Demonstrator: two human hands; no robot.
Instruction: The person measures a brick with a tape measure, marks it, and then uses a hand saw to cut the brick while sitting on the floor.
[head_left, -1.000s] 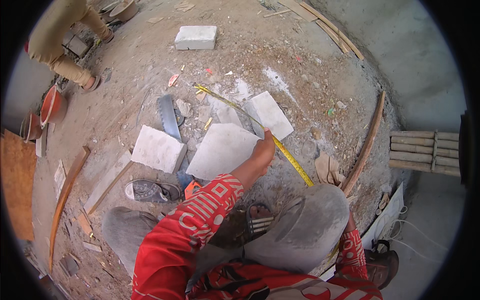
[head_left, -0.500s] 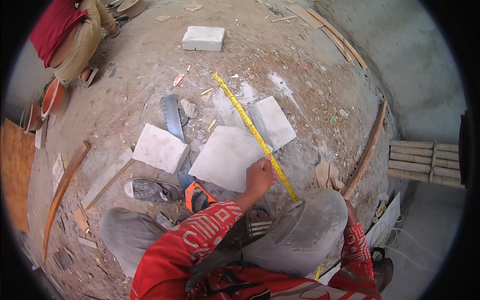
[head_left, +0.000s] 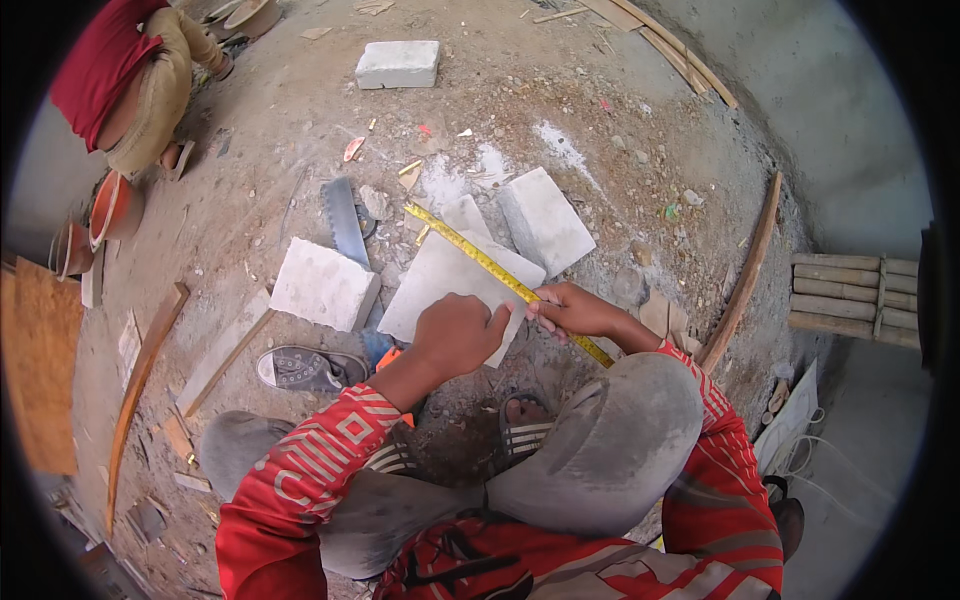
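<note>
My left hand (head_left: 455,335) is curled over the near part of a flat white block (head_left: 430,285), thumb toward its right side. What its fingers hold, if anything, is hidden. My right hand (head_left: 580,312) grips a yellow tape measure (head_left: 480,257) at the block's near right edge. The tape's strip slants across the block to the far left. A second white block (head_left: 325,287) lies to the left and a third (head_left: 547,222) to the right. Beyond the left block shows a handsaw (head_left: 344,220); its orange handle is mostly covered by my left arm.
A grey shoe (head_left: 312,369) lies left of my feet. Wooden strips (head_left: 145,380) flank the left side, and a curved plank (head_left: 745,270) the right. Another white block (head_left: 398,64) sits farther off. A crouching person (head_left: 150,85) is at far left near orange buckets (head_left: 115,208).
My left hand has let go of the tape and moved left onto the block. My right hand has come up from beside my knee and grasped the tape, whose far end has swung left.
</note>
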